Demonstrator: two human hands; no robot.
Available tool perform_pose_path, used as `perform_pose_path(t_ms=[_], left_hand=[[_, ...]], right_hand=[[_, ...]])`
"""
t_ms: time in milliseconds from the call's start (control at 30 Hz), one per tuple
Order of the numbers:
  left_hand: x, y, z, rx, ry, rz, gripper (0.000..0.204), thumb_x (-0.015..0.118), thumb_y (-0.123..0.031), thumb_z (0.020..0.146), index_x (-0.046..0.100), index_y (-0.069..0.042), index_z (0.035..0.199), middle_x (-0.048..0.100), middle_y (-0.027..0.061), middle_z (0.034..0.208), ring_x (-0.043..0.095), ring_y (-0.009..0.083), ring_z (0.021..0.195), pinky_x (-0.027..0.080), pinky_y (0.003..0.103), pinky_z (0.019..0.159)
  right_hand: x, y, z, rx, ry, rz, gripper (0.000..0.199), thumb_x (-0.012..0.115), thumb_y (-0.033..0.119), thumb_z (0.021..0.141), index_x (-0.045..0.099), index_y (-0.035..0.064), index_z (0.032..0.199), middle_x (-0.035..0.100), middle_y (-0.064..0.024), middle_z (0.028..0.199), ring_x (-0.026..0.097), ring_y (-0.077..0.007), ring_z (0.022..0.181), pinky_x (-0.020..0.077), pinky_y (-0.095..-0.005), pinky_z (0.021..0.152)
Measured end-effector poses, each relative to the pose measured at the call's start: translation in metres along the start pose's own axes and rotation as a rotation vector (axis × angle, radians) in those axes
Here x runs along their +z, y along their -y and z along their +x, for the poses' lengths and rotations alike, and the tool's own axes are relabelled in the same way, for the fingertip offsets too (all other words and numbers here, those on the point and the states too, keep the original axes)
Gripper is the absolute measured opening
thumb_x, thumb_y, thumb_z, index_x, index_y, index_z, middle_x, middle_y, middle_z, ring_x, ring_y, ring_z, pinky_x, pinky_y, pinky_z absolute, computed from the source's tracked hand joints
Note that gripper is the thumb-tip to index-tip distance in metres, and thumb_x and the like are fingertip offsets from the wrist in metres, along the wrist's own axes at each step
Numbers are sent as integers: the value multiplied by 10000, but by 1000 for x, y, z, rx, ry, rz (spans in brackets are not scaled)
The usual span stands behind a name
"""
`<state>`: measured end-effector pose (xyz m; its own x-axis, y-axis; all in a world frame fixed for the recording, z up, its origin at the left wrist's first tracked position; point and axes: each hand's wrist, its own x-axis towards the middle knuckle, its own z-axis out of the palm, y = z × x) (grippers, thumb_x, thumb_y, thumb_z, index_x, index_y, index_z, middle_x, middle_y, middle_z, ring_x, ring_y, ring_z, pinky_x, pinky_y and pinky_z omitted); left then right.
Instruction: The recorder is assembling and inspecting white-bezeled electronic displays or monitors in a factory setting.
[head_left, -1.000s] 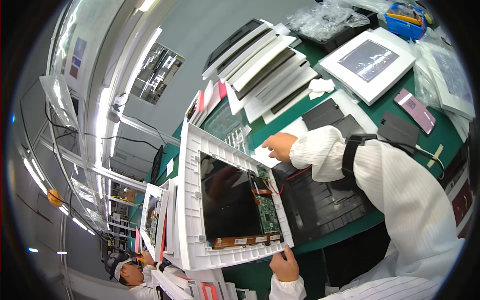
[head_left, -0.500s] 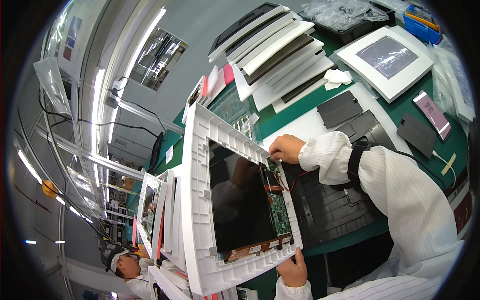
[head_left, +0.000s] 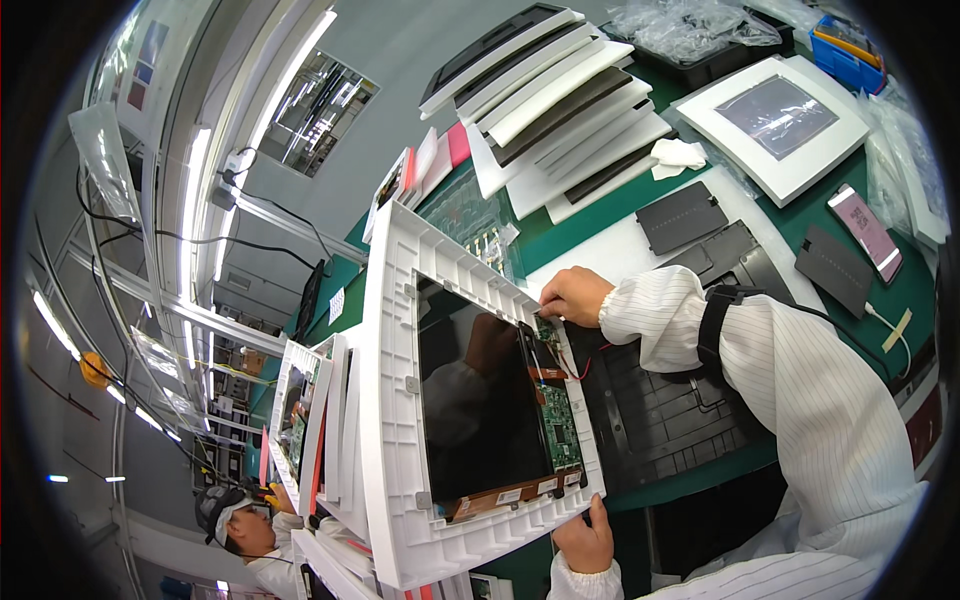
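The person is wearing a white long-sleeved work coat with fine stripes, its cuffs gathered snug at both wrists. A black strap is wrapping around the right forearm. The left hand [head_left: 585, 540] and right hand [head_left: 573, 294] are going bare, ungloved.

Electronics assembly line: stacked display frames [head_left: 560, 110]
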<state>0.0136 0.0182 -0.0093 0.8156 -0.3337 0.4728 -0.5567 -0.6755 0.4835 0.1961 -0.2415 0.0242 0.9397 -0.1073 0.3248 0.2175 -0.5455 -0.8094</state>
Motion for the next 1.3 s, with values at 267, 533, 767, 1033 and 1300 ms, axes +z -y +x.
perform_pose_path(t_ms=[267, 533, 767, 1033, 1300], left_hand=[[0, -1, 1, -14, 1, 14, 210, 564, -152, 835, 608, 53, 821, 576, 177, 605, 564, 305, 501, 417, 335, 469], [-2, -1, 2, 4, 26, 21, 213, 564, -156, 834, 609, 52, 821, 581, 181, 613, 576, 314, 523, 427, 340, 484], [-2, -7, 3, -43, 1, -37, 215, 573, -157, 833, 600, 56, 815, 578, 178, 609, 577, 295, 520, 425, 337, 484], [-5, -18, 5, -107, 2, -98, 201, 593, -151, 821, 589, 50, 828, 597, 189, 686, 589, 332, 600, 451, 361, 542], [-6, -21, 9, -41, 24, -79, 277, 649, -102, 768, 563, 43, 988, 615, 202, 820, 610, 345, 708, 487, 356, 609]], right_hand=[[-1, 4, -1, 24, -6, 8, 128, 652, 182, 743, 682, 78, 812, 642, -125, 734, 612, -290, 711, 467, -342, 664], [-3, 6, -1, 75, -5, 2, 134, 659, 183, 738, 685, 74, 810, 645, -126, 733, 614, -287, 708, 470, -342, 670], [-7, 6, -1, 76, 36, 9, 159, 658, 175, 741, 678, 57, 846, 650, -136, 775, 623, -277, 735, 475, -330, 690], [-114, 41, -46, 140, -99, 241, 267, 563, 169, 817, 592, -30, 993, 644, -107, 843, 635, -153, 703, 484, -261, 622], [-189, 109, -135, 308, -146, 332, 319, 474, 269, 913, 561, -9, 1043, 635, -106, 875, 626, -138, 719, 492, -231, 659]])
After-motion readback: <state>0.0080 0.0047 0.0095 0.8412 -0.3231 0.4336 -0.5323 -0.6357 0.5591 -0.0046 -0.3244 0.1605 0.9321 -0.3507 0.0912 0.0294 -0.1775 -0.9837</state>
